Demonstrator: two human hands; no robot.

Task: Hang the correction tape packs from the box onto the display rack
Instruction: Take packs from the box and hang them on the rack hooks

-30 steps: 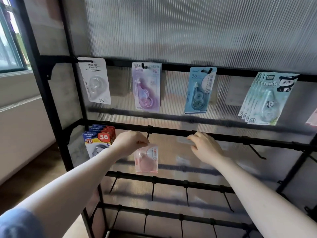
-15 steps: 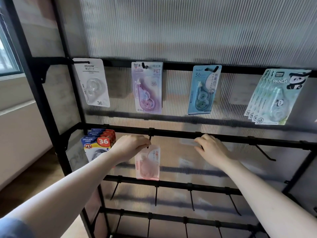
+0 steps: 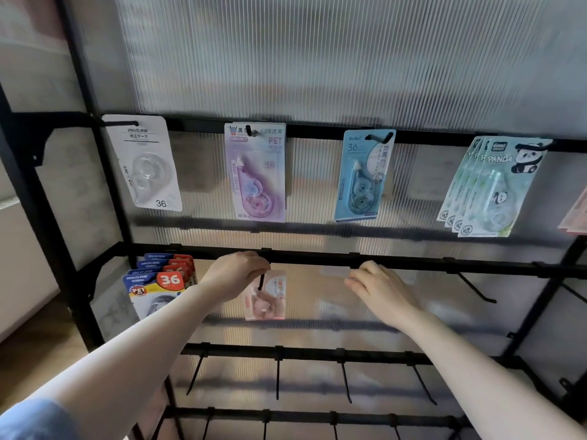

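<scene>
The pink correction tape pack (image 3: 266,296) hangs directly below the left hand (image 3: 233,276), whose grip pinches the pack's top edge at a black hook (image 3: 261,282) on the second rail (image 3: 413,263) of the display rack; the hook appears to pass through the hang hole. The right hand (image 3: 379,289) rests to the right of that grip, fingers loosely curled near the rail, holding nothing. Step in hand, by judgement: seating the pack; the next move calls for pushing it back along the hook, then releasing.
</scene>
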